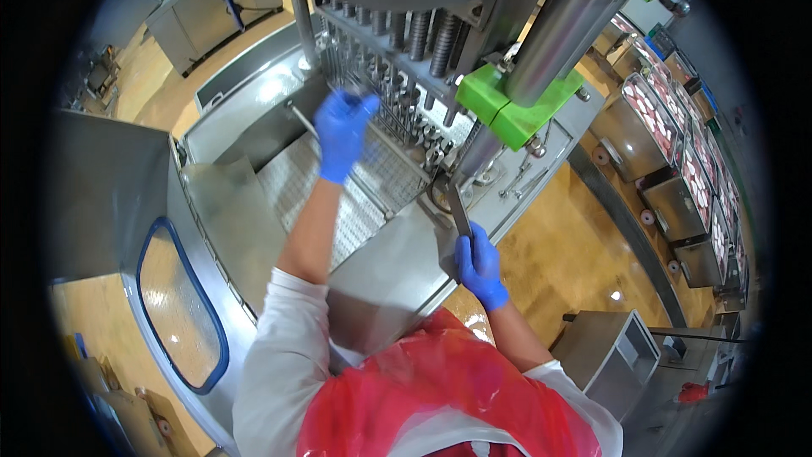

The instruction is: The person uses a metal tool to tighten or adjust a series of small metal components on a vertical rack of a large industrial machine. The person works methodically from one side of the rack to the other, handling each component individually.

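A big steel machine stands in front of me, with rows of springs (419, 34) and thin metal needles (397, 89) below its upper block. My left hand (342, 140), in a blue glove, is raised beside the needles. Its fingers are curled and partly blurred; what they hold is too small and smeared to name. Below it lies a perforated metal bed (359, 199). My right hand (482, 267), also gloved in blue, is closed round the lower end of a flat metal bar (459, 211). The bar's upper end reaches the foot of the right-hand column.
A thick steel column (558, 34) with green clamps (520, 106) rises at the right. Loose metal tools (524, 178) lie on the machine's right ledge. An open door with a blue-edged window (182, 305) stands at left. Steel bins of meat (651, 123) line the right side.
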Motion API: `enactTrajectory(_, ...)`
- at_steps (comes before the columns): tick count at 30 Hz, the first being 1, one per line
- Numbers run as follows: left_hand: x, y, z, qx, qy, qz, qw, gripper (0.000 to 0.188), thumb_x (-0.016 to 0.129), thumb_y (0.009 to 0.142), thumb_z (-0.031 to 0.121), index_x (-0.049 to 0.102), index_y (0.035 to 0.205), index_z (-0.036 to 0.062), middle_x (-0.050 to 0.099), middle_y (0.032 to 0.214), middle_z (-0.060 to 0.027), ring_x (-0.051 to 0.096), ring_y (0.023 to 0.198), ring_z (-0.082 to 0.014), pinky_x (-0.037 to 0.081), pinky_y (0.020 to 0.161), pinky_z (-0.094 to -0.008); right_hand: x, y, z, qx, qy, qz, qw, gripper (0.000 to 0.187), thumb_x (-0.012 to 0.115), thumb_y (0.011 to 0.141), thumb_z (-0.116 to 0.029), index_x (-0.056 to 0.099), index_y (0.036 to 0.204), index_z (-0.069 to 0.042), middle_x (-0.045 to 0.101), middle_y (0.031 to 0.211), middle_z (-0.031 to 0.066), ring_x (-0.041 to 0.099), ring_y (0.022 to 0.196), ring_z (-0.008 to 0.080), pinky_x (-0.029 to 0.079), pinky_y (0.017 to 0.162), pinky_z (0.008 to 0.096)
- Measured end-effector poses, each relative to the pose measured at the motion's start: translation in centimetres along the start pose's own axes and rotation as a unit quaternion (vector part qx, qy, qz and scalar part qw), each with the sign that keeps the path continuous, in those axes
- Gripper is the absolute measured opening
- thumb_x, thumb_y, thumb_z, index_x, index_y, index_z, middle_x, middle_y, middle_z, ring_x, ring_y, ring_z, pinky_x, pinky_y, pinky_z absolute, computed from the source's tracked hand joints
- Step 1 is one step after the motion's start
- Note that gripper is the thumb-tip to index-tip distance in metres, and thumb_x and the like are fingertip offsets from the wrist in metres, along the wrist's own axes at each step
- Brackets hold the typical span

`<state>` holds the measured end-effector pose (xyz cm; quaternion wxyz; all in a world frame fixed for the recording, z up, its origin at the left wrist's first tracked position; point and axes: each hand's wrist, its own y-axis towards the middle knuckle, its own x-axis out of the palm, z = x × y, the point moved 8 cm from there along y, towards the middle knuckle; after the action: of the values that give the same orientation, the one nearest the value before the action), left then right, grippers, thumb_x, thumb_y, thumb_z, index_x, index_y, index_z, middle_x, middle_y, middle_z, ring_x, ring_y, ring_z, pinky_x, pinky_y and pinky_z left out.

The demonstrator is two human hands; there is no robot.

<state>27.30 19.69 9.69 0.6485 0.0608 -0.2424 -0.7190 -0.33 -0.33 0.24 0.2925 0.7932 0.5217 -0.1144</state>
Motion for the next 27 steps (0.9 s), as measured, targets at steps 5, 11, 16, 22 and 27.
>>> enactTrajectory(5,-3.8,0.9,1.8,-0.013,-0.054,0.010,0.998,0.039,0.087,0.074,-0.002,0.069,0.109,-0.0011,0.072,0.098,-0.0059,0.067,0.087,-0.0111,0.057,0.077,-0.0242,0.7,0.0,0.7,0.033,0.002,-0.009,0.999,0.033,0.055,0.101,-0.015,0.055,0.130,0.000,0.064,0.077,0.0164,0.064,0.064,0.0300,0.050,0.060,0.0382)
enactTrajectory(11,0.6,-0.6,-0.1,-0.054,-0.084,-0.021,0.995,0.052,0.088,0.072,-0.002,0.068,0.120,-0.0022,0.070,0.106,-0.0039,0.063,0.091,-0.0092,0.056,0.082,-0.0240,0.4,0.0,0.5,0.030,0.018,-0.003,0.999,0.032,0.054,0.104,-0.016,0.055,0.131,-0.001,0.059,0.070,0.0039,0.058,0.059,0.0128,0.047,0.057,0.0290)
enactTrajectory(16,3.4,-1.6,-0.8,0.038,0.143,0.002,0.989,0.051,0.091,0.071,0.008,0.072,0.118,0.0059,0.073,0.091,-0.0037,0.064,0.080,-0.0068,0.055,0.077,-0.0259,0.3,-0.1,0.0,0.053,0.025,-0.008,0.998,0.032,0.055,0.102,-0.017,0.054,0.131,-0.002,0.061,0.072,0.0116,0.062,0.061,0.0233,0.048,0.058,0.0353)
enactTrajectory(22,5.1,-3.5,-1.2,0.060,0.144,0.007,0.988,0.050,0.090,0.074,0.010,0.071,0.120,0.0050,0.077,0.093,-0.0066,0.067,0.081,-0.0072,0.056,0.076,-0.0274,0.3,-0.1,0.0,0.047,0.010,-0.012,0.999,0.032,0.055,0.101,-0.016,0.055,0.130,-0.002,0.062,0.075,0.0140,0.064,0.063,0.0279,0.050,0.060,0.0375)
enactTrajectory(27,5.3,-3.9,-2.3,0.051,0.157,0.005,0.986,0.048,0.088,0.075,0.007,0.071,0.120,0.0028,0.077,0.091,-0.0061,0.065,0.081,-0.0067,0.056,0.076,-0.0270,0.4,-0.1,-0.3,-0.014,-0.003,0.019,1.000,0.032,0.055,0.103,-0.019,0.056,0.130,-0.002,0.060,0.068,0.0046,0.060,0.058,0.0149,0.048,0.056,0.0306)
